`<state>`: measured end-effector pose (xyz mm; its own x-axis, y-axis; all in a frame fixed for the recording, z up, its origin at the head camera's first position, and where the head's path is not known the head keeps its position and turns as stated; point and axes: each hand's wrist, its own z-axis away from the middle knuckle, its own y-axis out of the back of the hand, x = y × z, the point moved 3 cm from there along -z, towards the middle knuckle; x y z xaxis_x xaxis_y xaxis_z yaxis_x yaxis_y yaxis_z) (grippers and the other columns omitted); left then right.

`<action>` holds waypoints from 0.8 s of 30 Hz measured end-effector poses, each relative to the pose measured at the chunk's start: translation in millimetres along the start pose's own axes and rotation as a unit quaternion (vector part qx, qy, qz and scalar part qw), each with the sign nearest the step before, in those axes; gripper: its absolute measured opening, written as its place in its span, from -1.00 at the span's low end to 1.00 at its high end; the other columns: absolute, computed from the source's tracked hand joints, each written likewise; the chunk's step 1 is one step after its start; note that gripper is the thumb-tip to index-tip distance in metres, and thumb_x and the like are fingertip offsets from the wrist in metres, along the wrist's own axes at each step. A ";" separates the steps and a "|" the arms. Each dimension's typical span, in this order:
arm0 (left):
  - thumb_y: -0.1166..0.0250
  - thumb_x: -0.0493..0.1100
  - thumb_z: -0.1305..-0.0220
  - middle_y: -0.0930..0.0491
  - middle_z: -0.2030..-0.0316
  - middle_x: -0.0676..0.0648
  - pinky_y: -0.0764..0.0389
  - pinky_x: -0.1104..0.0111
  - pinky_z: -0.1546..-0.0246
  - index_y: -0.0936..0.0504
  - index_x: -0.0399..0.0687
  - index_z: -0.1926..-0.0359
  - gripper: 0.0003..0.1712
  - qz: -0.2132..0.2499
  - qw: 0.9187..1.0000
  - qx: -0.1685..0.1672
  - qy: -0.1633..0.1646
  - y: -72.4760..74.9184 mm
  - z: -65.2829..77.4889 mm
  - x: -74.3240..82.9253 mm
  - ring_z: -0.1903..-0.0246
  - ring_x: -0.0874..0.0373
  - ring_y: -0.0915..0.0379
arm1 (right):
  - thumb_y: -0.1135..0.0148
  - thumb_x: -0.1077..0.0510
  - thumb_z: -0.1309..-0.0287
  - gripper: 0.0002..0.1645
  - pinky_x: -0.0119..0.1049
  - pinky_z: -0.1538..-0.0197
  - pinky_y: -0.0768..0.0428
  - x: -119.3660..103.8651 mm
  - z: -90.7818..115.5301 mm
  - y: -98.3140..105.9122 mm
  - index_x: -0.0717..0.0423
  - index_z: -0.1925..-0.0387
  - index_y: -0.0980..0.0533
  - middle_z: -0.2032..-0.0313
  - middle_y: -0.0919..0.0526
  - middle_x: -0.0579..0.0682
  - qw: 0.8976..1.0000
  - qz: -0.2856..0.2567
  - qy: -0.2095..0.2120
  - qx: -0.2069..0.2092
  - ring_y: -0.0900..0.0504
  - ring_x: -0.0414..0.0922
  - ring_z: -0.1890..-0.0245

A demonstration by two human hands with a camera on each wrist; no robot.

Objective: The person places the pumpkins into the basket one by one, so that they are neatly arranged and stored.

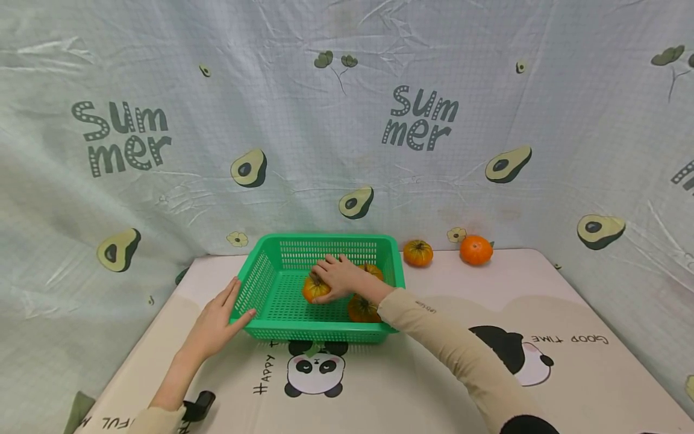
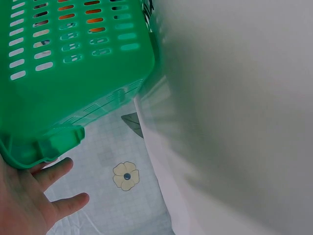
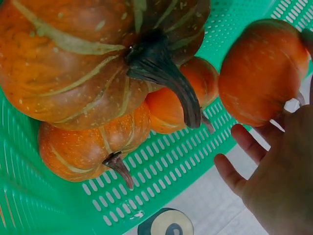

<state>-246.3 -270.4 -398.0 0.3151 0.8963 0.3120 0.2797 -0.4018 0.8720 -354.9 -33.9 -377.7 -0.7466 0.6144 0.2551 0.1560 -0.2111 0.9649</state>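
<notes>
A green plastic basket (image 1: 320,333) sits on the table with several small orange pumpkins inside. My right hand (image 1: 340,278) reaches into it and grips a pumpkin (image 1: 314,290) near the basket's middle. In the right wrist view that pumpkin (image 3: 261,73) lies against the fingers of the right hand (image 3: 281,171). A large striped pumpkin (image 3: 93,54) and smaller ones fill the basket's right part, partly hidden by my forearm in the head view. Over at the left rim, my left hand (image 1: 217,319) rests on the basket with its fingers extended and thumb spread.
Two more pumpkins stand on the table right of the basket, a striped one (image 1: 418,253) and a plain orange one (image 1: 476,250). Behind the table hangs a printed curtain (image 1: 303,120). A panda-print cover (image 1: 379,386) lies over the table.
</notes>
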 end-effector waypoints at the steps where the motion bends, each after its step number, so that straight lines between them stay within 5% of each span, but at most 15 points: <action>1: -0.10 0.12 -0.19 -0.03 -0.29 -0.40 -0.19 -0.12 -0.12 -0.01 -0.42 -0.30 -0.11 0.000 1.000 0.000 0.000 -0.1 0.1 0.0 -0.20 -0.35 -0.06 | 0.15 -0.51 0.02 -0.17 -0.13 -0.10 -0.29 -0.1 0.0 -1.1 -0.15 -0.18 -0.19 -0.10 -0.32 -0.14 1.000 0.001 -0.001 -0.007 -0.24 -0.14 -0.07; 24: -0.09 0.11 -0.20 -0.02 -0.29 -0.41 -0.18 -0.12 -0.12 0.00 -0.44 -0.30 -0.11 0.003 1.000 -0.004 0.001 0.5 0.1 0.8 -0.20 -0.36 -0.05 | -0.02 -0.50 0.12 -0.10 -0.05 -0.19 -0.29 -0.7 1.6 -8.0 -0.18 -0.22 -0.17 -0.20 -0.26 -0.16 0.997 0.024 0.007 -0.079 -0.16 -0.09 -0.22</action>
<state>-245.9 -269.9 -397.3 0.3144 0.8943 0.3184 0.2705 -0.4059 0.8730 -354.6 -31.5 -385.5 -0.7501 0.5898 0.2992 0.0898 -0.3574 0.9296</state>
